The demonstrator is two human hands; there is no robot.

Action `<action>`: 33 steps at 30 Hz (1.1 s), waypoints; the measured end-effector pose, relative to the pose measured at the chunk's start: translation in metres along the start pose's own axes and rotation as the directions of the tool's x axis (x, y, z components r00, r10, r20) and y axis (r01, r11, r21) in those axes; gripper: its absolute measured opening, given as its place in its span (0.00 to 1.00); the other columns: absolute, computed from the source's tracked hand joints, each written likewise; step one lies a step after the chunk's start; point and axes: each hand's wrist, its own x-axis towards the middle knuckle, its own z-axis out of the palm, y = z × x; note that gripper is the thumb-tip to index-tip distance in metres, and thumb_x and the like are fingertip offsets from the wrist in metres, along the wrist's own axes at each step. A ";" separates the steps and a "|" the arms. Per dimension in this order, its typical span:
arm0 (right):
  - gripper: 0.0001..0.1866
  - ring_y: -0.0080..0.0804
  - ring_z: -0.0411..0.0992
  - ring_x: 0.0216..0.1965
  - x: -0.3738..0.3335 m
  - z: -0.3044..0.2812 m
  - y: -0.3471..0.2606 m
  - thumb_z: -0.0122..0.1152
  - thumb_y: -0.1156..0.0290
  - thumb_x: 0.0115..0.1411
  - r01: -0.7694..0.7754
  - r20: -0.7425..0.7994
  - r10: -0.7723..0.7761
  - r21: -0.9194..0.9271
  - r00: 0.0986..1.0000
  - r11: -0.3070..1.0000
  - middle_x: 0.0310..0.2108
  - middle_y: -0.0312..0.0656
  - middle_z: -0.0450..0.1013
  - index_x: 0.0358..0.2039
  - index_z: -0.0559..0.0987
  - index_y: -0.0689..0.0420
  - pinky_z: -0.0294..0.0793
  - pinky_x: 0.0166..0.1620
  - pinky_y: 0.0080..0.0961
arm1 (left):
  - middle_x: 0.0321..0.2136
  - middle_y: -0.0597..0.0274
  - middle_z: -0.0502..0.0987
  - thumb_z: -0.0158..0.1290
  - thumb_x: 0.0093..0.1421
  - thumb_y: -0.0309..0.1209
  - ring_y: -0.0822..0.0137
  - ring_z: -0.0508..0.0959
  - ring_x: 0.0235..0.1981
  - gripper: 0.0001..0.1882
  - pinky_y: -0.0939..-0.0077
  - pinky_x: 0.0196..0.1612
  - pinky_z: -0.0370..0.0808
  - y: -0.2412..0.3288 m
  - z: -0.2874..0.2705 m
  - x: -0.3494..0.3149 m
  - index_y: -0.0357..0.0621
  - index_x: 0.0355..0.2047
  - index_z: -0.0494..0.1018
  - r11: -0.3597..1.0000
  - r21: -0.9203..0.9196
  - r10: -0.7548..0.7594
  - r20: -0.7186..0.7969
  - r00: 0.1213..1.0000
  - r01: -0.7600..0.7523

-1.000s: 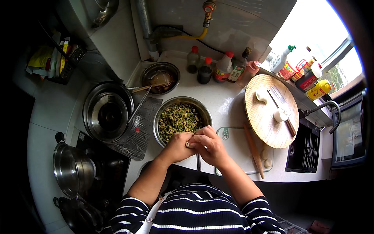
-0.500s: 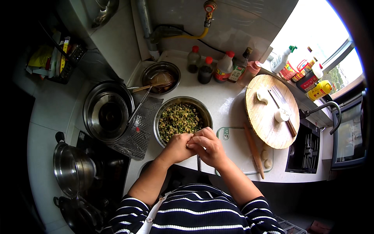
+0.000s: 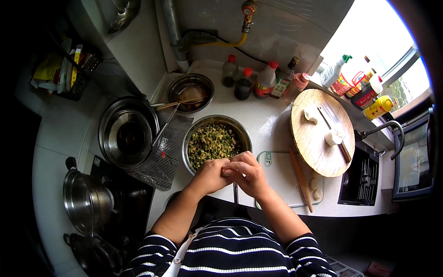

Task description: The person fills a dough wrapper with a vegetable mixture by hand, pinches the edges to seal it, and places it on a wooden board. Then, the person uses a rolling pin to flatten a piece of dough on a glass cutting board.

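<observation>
My left hand (image 3: pixel 210 176) and my right hand (image 3: pixel 248 173) meet at the near rim of a steel bowl (image 3: pixel 186 159). Their fingers are curled and pressed together, and whatever lies between them is hidden. Chopped green and tan filling (image 3: pixel 213 142) fills the bowl. To the right of my hands lies a white cutting board (image 3: pixel 281 184), bearing a wooden rolling pin (image 3: pixel 302 182) and several small dough pieces (image 3: pixel 315 183). Beyond it, a round wooden board (image 3: pixel 318 157) carries a dumpling (image 3: pixel 310 114), a lump of white dough or flour (image 3: pixel 334 135) and a knife (image 3: pixel 345 151).
Several sauce bottles (image 3: pixel 264 82) line the back of the counter. At the left are stacked metal basins (image 3: pixel 104 134), a smaller bowl with chopsticks (image 3: pixel 210 92) and a steel pot (image 3: pixel 85 201) by the stove. A sink (image 3: pixel 360 180) with a faucet (image 3: pixel 400 127) is at the right.
Both hands stay pressed together in nearly the same place, with only a slight shift of the fingers. Nothing else has visibly moved.
</observation>
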 end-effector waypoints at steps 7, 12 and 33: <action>0.12 0.39 0.69 0.34 0.002 -0.005 0.000 0.65 0.78 0.49 -0.051 0.033 0.050 0.022 0.998 0.998 0.32 0.39 0.72 0.36 0.79 0.55 0.70 0.39 0.31 | 0.28 0.48 0.79 0.63 0.47 0.38 0.48 0.79 0.33 0.16 0.60 0.37 0.76 0.001 -0.003 0.001 0.40 0.30 0.75 0.999 0.010 -0.044 0.027 0.999 0.044; 0.11 0.40 0.69 0.35 0.004 -0.005 0.004 0.64 0.77 0.50 -0.016 0.058 0.020 -0.063 0.998 0.998 0.33 0.41 0.72 0.36 0.79 0.56 0.70 0.38 0.31 | 0.29 0.48 0.79 0.64 0.47 0.39 0.48 0.79 0.34 0.17 0.61 0.38 0.76 0.004 -0.005 0.003 0.40 0.32 0.75 0.994 0.057 -0.099 0.084 0.992 0.095; 0.15 0.18 0.68 0.28 -0.014 0.014 0.024 0.58 0.65 0.63 -0.767 0.125 0.811 0.433 0.572 0.474 0.27 0.36 0.75 0.38 0.80 0.67 0.69 0.32 0.19 | 0.47 0.56 0.74 0.55 0.62 0.27 0.68 0.75 0.46 0.26 0.75 0.48 0.74 -0.030 0.010 -0.006 0.37 0.58 0.61 0.469 -0.821 -0.358 0.159 0.920 0.324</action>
